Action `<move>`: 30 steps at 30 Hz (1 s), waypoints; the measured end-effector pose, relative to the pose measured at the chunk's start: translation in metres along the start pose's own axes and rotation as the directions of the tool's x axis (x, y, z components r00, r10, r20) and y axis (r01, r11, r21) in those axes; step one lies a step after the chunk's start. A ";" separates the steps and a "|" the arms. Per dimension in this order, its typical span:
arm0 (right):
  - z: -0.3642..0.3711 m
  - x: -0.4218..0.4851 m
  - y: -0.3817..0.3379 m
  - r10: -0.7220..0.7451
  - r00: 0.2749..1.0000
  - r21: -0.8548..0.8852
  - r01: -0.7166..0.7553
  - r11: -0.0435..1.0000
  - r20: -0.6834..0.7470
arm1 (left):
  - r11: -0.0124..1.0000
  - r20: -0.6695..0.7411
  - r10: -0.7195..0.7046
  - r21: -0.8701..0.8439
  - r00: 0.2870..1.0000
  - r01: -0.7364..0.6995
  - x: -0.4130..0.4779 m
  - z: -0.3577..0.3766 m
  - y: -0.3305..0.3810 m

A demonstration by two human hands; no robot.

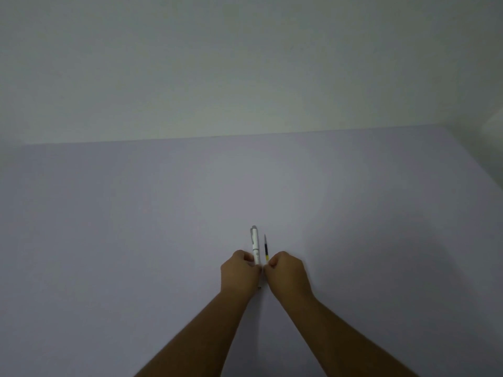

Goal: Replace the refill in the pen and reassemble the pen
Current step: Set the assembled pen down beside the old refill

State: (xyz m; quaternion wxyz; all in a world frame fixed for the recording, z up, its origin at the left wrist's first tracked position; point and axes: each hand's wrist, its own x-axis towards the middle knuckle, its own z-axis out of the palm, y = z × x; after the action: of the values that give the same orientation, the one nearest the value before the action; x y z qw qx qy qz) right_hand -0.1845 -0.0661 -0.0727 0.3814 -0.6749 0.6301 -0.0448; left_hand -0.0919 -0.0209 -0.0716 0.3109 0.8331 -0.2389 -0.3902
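Note:
A white pen (255,244) with a clip at its far end points away from me over the pale table (136,227). My left hand (239,273) is closed around the pen's near part. My right hand (287,276) is closed too, its fingertips meeting the left hand's at the pen's near end. A small dark bit, apparently the pen tip (259,288), shows below, between the two hands. A thin black refill (266,247) with a yellow near end lies just right of the pen, its near end beside my right hand's knuckles. The grip itself is hidden by the fingers.
The table's far edge (245,136) meets a plain pale wall. Its right edge slants away at the upper right (473,159).

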 end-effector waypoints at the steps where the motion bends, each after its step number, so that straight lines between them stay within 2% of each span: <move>1: 0.000 -0.001 0.000 -0.002 1.000 0.007 0.002 1.000 -0.001 | 1.000 0.000 0.000 -0.001 1.000 0.000 0.000 0.000 -0.001; 30: 0.003 -0.006 0.007 -0.043 0.998 0.080 0.047 0.996 -0.052 | 0.999 -0.027 0.033 0.016 0.999 -0.033 -0.003 -0.007 -0.008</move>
State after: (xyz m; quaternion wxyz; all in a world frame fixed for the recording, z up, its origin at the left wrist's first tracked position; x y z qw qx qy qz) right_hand -0.1899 -0.0589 -0.0761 0.3914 -0.6714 0.6220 -0.0958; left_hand -0.0868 -0.0109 -0.0723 0.3142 0.8366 -0.2515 -0.3718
